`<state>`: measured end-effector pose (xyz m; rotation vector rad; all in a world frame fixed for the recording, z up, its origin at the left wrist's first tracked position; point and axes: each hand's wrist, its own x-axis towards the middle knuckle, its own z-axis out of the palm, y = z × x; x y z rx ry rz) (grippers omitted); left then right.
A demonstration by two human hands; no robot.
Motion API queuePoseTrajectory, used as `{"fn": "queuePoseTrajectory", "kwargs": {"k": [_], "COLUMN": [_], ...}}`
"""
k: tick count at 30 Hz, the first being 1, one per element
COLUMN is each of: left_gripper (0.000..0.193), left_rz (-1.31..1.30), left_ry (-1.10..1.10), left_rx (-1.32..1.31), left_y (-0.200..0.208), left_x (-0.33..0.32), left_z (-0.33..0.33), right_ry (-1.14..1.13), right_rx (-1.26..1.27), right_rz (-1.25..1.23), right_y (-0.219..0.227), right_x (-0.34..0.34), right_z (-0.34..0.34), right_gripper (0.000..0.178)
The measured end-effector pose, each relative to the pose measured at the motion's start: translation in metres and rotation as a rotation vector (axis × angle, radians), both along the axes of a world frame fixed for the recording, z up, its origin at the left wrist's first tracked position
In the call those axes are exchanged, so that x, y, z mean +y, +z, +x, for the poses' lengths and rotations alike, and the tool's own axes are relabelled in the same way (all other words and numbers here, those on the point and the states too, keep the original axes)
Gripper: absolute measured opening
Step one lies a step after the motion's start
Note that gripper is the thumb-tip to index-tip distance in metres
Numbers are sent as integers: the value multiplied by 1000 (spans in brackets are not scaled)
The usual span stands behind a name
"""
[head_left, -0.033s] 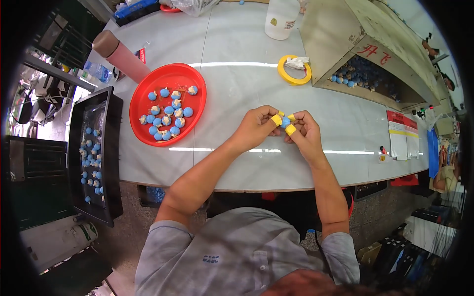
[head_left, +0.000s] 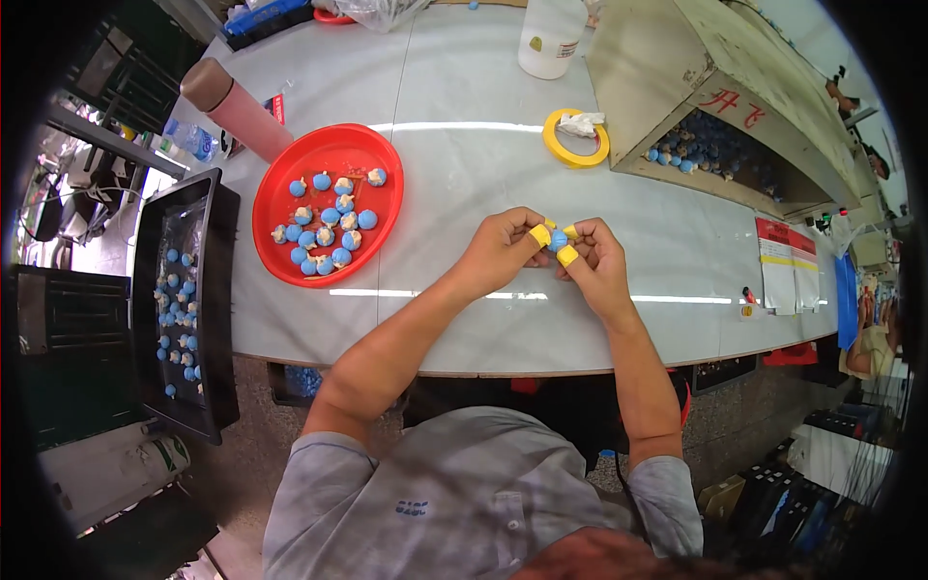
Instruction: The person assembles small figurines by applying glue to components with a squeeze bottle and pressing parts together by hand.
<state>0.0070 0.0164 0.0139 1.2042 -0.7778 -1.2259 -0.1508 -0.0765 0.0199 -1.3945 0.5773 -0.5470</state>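
Observation:
Both hands meet above the table, with yellow tape wrapped round several fingertips. Between them is a small blue ball, pinched from both sides. My left hand grips it with thumb and fingertips. From the other side my right hand closes on the same ball with thumb and fingers. To the left, a round red tray holds many similar blue balls, several with cream-coloured ragged bits on them. What the fingers cover of the held ball is hidden.
A black bin with more blue balls stands at the left. Beyond the red tray is a pink bottle. A yellow tape roll, a white container and a wooden box with blue balls sit farther back. Papers lie right.

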Motion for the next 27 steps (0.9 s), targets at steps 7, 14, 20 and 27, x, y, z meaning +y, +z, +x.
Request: {"fn": "queuePoseTrajectory", "kwargs": {"k": [7, 14, 20, 27], "left_gripper": [27, 25, 22, 22], "left_rz": [-39, -44, -56, -64], "left_ry": [-9, -75, -105, -118], "left_rx": [-22, -52, -66, 136], "left_y": [-1, -7, -6, 2], "left_x": [1, 1, 2, 3], "left_z": [0, -1, 0, 1], "right_ry": [-65, -114, -129, -172], "right_rx": [-81, -9, -32, -85], "right_rz": [-424, -865, -949, -831], "right_y": [-15, -17, -18, -17], "right_x": [3, 6, 7, 10], "right_z": [1, -1, 0, -1], "right_gripper": [27, 39, 43, 38]}}
